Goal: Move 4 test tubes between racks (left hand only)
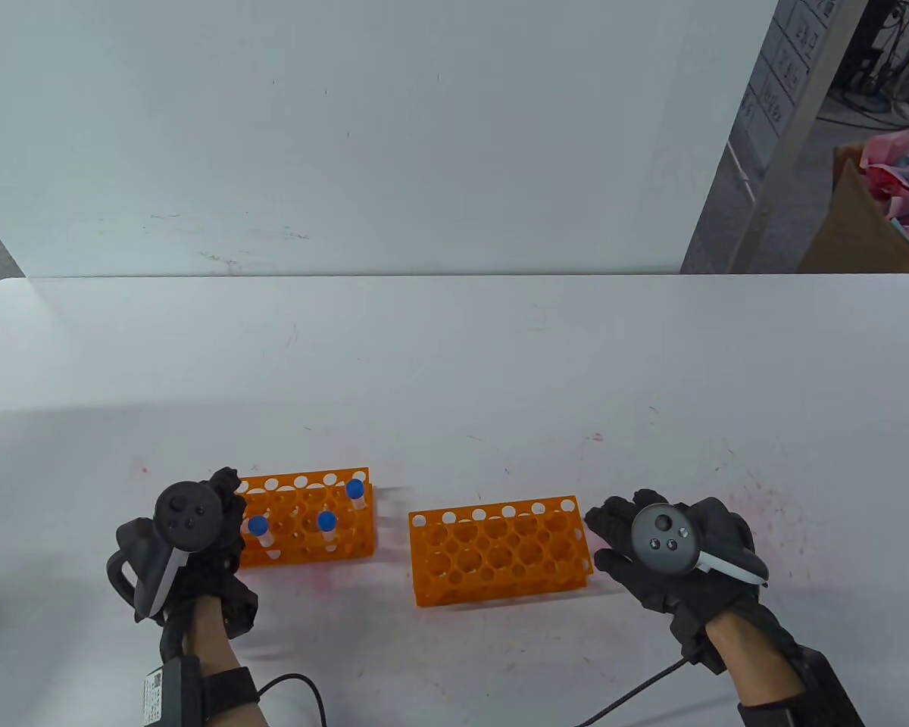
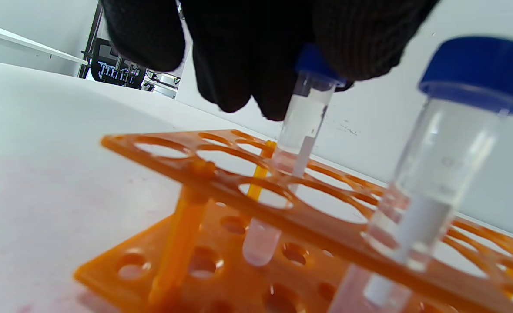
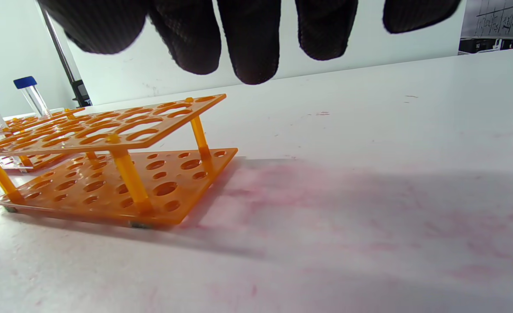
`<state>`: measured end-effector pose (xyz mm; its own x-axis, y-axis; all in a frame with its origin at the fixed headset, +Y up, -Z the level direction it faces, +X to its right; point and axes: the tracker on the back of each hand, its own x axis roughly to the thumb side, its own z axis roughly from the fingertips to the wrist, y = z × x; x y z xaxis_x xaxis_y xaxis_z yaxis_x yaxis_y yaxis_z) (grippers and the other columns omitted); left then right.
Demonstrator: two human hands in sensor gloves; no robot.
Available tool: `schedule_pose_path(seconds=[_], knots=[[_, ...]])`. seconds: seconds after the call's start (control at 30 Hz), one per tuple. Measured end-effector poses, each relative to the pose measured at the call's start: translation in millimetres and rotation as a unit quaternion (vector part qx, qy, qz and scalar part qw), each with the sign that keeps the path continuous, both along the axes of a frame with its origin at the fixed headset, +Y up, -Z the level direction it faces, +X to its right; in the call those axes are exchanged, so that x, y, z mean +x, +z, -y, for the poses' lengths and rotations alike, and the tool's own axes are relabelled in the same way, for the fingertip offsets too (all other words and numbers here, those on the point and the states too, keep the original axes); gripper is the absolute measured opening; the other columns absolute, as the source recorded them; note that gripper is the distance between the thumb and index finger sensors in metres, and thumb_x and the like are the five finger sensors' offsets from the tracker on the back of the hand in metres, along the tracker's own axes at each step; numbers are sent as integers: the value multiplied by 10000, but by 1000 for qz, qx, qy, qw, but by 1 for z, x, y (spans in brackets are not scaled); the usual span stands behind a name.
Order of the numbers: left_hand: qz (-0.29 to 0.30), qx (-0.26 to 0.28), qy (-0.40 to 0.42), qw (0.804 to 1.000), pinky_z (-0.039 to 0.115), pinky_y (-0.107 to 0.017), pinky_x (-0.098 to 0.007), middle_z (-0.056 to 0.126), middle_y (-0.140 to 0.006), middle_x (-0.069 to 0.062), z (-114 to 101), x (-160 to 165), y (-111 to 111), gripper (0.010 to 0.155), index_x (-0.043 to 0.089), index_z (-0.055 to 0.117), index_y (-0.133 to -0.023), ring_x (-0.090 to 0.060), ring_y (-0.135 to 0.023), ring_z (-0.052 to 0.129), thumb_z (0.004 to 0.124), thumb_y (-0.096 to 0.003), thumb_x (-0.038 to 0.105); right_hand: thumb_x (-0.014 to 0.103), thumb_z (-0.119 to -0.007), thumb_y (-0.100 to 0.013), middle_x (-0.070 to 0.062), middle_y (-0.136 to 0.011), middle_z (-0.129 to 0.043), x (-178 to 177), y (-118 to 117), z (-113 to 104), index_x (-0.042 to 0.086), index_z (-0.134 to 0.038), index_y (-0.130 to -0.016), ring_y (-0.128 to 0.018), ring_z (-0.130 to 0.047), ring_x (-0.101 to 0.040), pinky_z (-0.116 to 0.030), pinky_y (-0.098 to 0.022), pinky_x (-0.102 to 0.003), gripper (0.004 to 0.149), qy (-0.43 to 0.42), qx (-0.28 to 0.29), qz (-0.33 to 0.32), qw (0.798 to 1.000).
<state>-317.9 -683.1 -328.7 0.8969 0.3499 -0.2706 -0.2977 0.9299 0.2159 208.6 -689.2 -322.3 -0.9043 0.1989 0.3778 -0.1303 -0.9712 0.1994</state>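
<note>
The left orange rack [image 1: 303,530] holds three blue-capped clear tubes in plain sight: one at its back right [image 1: 355,491], one in the middle [image 1: 326,522] and one at the left [image 1: 257,527]. My left hand [image 1: 227,496] is over the rack's left end. In the left wrist view its fingertips [image 2: 360,56] pinch the blue cap of a further tube [image 2: 302,126], which stands tilted in a hole of the rack [image 2: 221,182]; another tube [image 2: 439,161] stands beside it. The right orange rack [image 1: 500,549] is empty. My right hand [image 1: 613,534] is open just right of it, holding nothing.
The racks sit side by side near the table's front edge, with a gap between them. In the right wrist view the empty rack [image 3: 108,161] lies at the left, below my spread fingers [image 3: 252,52]. A white wall panel stands behind the table. Glove cables trail off the front edge.
</note>
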Motion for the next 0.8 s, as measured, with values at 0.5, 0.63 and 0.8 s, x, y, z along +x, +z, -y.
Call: schedule_pose_path(seconds=[0.5,0.63,0.8], knots=[[-16,11,11,1000,733,-656,-594,911,-968,0,-1,-1,2,464,341,787,-945,-311,-868,922,795,-484,383,529,-579,-540,-105,-1163,-555,1,-1,0,261,-522,-1077,-1025,-477,-525,-439,-661,-761,603,3,-1,0,1000],[-30,-10,-17,999,696,-673,-607,830,-1051,-46,-5,4,3,534,326,687,-1025,-364,-954,828,765,-502,394,529,-579,-540,-108,-1165,-549,2,0,0,261,-520,-1078,-1026,-473,-525,-437,-661,-762,604,4,-3,4,1000],[-20,35,-44,998,686,-679,-611,757,-1101,-76,-16,13,8,591,312,635,-1059,-395,-983,780,735,-499,473,529,-579,-540,-107,-1164,-550,3,-1,-1,261,-519,-1079,-1026,-472,-525,-437,-661,-763,604,2,-2,6,1000]])
